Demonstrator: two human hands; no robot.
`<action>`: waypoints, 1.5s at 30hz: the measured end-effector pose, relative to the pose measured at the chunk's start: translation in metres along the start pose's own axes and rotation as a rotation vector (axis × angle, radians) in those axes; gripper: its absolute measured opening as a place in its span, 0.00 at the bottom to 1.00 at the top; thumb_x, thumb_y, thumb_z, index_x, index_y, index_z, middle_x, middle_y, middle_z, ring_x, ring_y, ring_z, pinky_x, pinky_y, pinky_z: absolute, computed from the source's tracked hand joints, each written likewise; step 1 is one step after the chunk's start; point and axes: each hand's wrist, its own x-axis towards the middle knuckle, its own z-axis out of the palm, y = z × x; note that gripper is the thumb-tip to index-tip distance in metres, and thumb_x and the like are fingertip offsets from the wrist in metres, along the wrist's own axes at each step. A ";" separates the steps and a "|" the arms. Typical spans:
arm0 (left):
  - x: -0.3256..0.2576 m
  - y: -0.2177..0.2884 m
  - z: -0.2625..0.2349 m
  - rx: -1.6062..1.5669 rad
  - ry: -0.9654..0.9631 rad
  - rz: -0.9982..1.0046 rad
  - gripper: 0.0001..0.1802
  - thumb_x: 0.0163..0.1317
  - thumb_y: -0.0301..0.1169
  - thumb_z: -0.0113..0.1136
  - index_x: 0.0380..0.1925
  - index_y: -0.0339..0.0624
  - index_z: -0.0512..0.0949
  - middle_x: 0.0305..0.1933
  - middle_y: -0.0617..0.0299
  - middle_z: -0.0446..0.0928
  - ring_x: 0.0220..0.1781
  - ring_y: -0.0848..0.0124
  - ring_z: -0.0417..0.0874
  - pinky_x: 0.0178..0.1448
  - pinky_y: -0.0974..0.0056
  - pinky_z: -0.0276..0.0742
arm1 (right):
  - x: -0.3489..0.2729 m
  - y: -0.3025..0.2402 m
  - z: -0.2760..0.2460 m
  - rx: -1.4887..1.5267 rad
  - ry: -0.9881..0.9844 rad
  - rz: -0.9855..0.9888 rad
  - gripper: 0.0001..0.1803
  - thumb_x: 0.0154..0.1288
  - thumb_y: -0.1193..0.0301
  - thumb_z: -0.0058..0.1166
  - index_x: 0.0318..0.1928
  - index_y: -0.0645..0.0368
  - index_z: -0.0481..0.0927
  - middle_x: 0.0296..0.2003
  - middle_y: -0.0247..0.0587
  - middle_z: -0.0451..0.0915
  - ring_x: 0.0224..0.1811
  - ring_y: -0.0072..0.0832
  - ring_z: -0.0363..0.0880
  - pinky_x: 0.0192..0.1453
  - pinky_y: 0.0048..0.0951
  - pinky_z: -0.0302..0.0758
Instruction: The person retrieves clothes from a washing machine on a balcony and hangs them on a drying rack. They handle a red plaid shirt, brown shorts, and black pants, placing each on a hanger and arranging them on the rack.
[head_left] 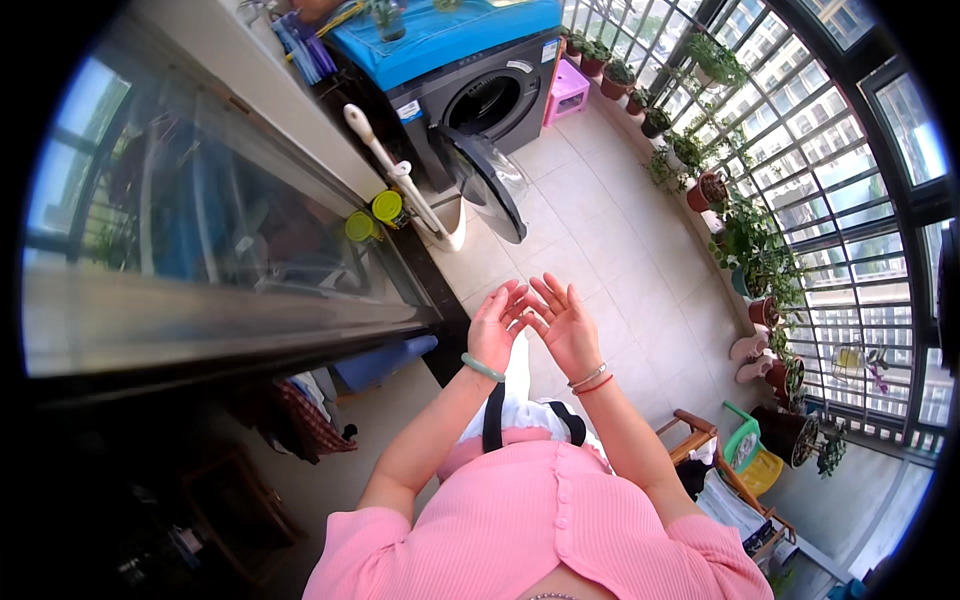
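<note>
- Head view: both hands up in front of my chest, left hand point(494, 330) and right hand point(568, 328), fingertips just touching or overlapping, can't tell which.
- Fingers point(553, 295) spread and loose on both hands, nothing gripped; palms empty.
- Green bangle point(483, 367) on my left wrist, thin bracelets point(592, 380) on the right.
- Nearest thing of interest: washing machine point(490, 95) ahead, well apart from my hands, its round door point(490, 185) swung open toward me. Drum looks dark; can't tell what's inside.
- Judgement: hands are free, no grasp started. A reach to the machine would mean walking forward first.
- Edges: dark sliding-door frame point(425, 290) close on my left; white mop-like handle point(395, 170) leaning beside the machine, yellow-lidded jars point(375, 215) near its base.
- Right side: row of plant pots point(765, 310) along the window grille point(830, 180), slippers by them.
- Wooden chair point(700, 440) and green basket point(745, 450) behind-right.
- Tiled floor point(600, 250) between me and the machine gives open room; the open door juts into that lane.
</note>
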 end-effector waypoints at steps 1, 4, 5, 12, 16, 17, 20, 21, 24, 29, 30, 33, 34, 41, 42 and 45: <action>0.021 -0.003 0.010 0.017 0.000 -0.033 0.16 0.72 0.39 0.49 0.54 0.44 0.73 0.54 0.62 0.77 0.53 0.71 0.77 0.55 0.63 0.74 | 0.013 -0.010 -0.011 0.018 0.019 -0.009 0.27 0.77 0.54 0.36 0.64 0.60 0.66 0.60 0.45 0.72 0.54 0.31 0.76 0.55 0.34 0.76; 0.087 -0.013 0.044 0.089 0.030 -0.132 0.15 0.71 0.38 0.50 0.52 0.45 0.74 0.49 0.64 0.78 0.49 0.75 0.77 0.51 0.66 0.75 | 0.065 -0.044 -0.036 0.073 0.086 -0.049 0.26 0.76 0.55 0.37 0.64 0.61 0.67 0.59 0.44 0.73 0.53 0.30 0.76 0.54 0.34 0.76; 0.116 -0.012 0.053 0.117 0.026 -0.167 0.15 0.72 0.38 0.50 0.52 0.45 0.74 0.49 0.65 0.77 0.48 0.75 0.77 0.51 0.66 0.74 | 0.086 -0.055 -0.041 0.092 0.111 -0.069 0.26 0.76 0.55 0.37 0.64 0.61 0.67 0.59 0.44 0.73 0.53 0.30 0.76 0.54 0.34 0.76; 0.277 -0.007 0.101 0.294 0.094 -0.261 0.15 0.72 0.39 0.49 0.52 0.45 0.73 0.49 0.66 0.77 0.50 0.76 0.75 0.54 0.65 0.71 | 0.219 -0.113 -0.072 0.187 0.216 -0.092 0.26 0.76 0.57 0.40 0.64 0.63 0.65 0.60 0.44 0.72 0.56 0.30 0.74 0.58 0.35 0.73; 0.356 0.004 0.112 0.416 0.154 -0.224 0.16 0.72 0.39 0.50 0.54 0.46 0.72 0.51 0.65 0.76 0.52 0.75 0.74 0.56 0.65 0.69 | 0.298 -0.129 -0.091 0.283 0.212 -0.049 0.25 0.75 0.58 0.41 0.62 0.66 0.66 0.60 0.46 0.71 0.58 0.33 0.73 0.59 0.36 0.72; 0.373 0.007 0.111 0.457 0.169 -0.225 0.16 0.72 0.39 0.50 0.55 0.45 0.72 0.51 0.65 0.75 0.52 0.75 0.73 0.56 0.65 0.69 | 0.314 -0.131 -0.095 0.310 0.213 -0.031 0.25 0.75 0.59 0.41 0.62 0.66 0.67 0.60 0.46 0.71 0.58 0.33 0.73 0.59 0.36 0.72; 0.432 0.021 0.117 0.573 0.214 -0.220 0.17 0.71 0.37 0.51 0.56 0.43 0.72 0.55 0.63 0.74 0.54 0.72 0.73 0.57 0.64 0.70 | 0.369 -0.144 -0.113 0.333 0.190 0.011 0.26 0.75 0.58 0.42 0.61 0.67 0.68 0.60 0.46 0.71 0.59 0.34 0.72 0.59 0.35 0.73; 0.455 0.024 0.111 0.580 0.218 -0.205 0.17 0.71 0.36 0.51 0.56 0.43 0.71 0.55 0.62 0.73 0.56 0.71 0.73 0.60 0.62 0.70 | 0.388 -0.144 -0.121 0.337 0.177 0.025 0.26 0.75 0.58 0.42 0.61 0.67 0.68 0.60 0.47 0.71 0.59 0.34 0.72 0.59 0.36 0.73; 0.529 0.039 0.093 0.713 0.248 -0.136 0.19 0.70 0.35 0.52 0.58 0.40 0.72 0.59 0.61 0.72 0.61 0.68 0.72 0.62 0.59 0.71 | 0.437 -0.145 -0.144 0.327 0.154 0.055 0.27 0.75 0.57 0.42 0.62 0.68 0.68 0.60 0.48 0.70 0.60 0.35 0.72 0.59 0.36 0.72; 0.673 0.066 0.018 1.340 0.328 -0.055 0.16 0.66 0.35 0.58 0.52 0.49 0.80 0.69 0.62 0.61 0.63 0.68 0.71 0.55 0.60 0.77 | 0.503 -0.123 -0.188 0.383 0.156 0.096 0.27 0.76 0.57 0.41 0.62 0.67 0.68 0.63 0.48 0.69 0.63 0.36 0.70 0.62 0.37 0.71; 0.702 0.071 -0.004 1.461 0.377 -0.017 0.15 0.65 0.35 0.59 0.51 0.52 0.81 0.72 0.62 0.56 0.63 0.68 0.71 0.52 0.61 0.78 | 0.516 -0.118 -0.198 0.399 0.163 0.088 0.27 0.75 0.57 0.41 0.62 0.67 0.68 0.62 0.48 0.70 0.62 0.36 0.71 0.62 0.37 0.71; 0.773 0.094 -0.054 1.701 0.466 -0.016 0.16 0.62 0.35 0.62 0.50 0.53 0.82 0.76 0.62 0.48 0.63 0.66 0.71 0.47 0.63 0.82 | 0.545 -0.099 -0.221 0.464 0.163 0.080 0.26 0.76 0.58 0.40 0.62 0.67 0.68 0.62 0.48 0.70 0.62 0.36 0.71 0.62 0.36 0.71; 0.794 0.103 -0.071 1.820 0.499 -0.022 0.23 0.60 0.33 0.64 0.56 0.52 0.77 0.76 0.62 0.47 0.63 0.64 0.71 0.47 0.63 0.83 | 0.556 -0.095 -0.227 0.480 0.159 0.075 0.26 0.76 0.58 0.40 0.62 0.67 0.68 0.61 0.49 0.70 0.62 0.36 0.71 0.62 0.36 0.71; 0.870 0.141 -0.136 2.269 0.406 0.247 0.46 0.54 0.33 0.69 0.71 0.49 0.55 0.76 0.48 0.48 0.75 0.52 0.55 0.74 0.57 0.59 | 0.605 -0.059 -0.257 0.538 0.230 0.043 0.25 0.75 0.59 0.41 0.60 0.68 0.70 0.56 0.49 0.74 0.55 0.33 0.75 0.58 0.35 0.74; 0.874 0.142 -0.136 2.345 0.418 0.182 0.43 0.54 0.33 0.69 0.69 0.48 0.58 0.75 0.47 0.50 0.73 0.51 0.58 0.73 0.56 0.60 | 0.608 -0.056 -0.259 0.526 0.241 0.048 0.25 0.75 0.59 0.41 0.60 0.68 0.70 0.56 0.49 0.75 0.55 0.32 0.76 0.57 0.34 0.75; 0.881 0.172 -0.145 2.658 0.364 0.196 0.29 0.57 0.37 0.67 0.57 0.38 0.72 0.63 0.46 0.69 0.62 0.49 0.72 0.66 0.55 0.68 | 0.611 -0.049 -0.261 0.503 0.234 0.068 0.24 0.75 0.59 0.42 0.59 0.68 0.71 0.53 0.47 0.76 0.53 0.31 0.76 0.56 0.34 0.75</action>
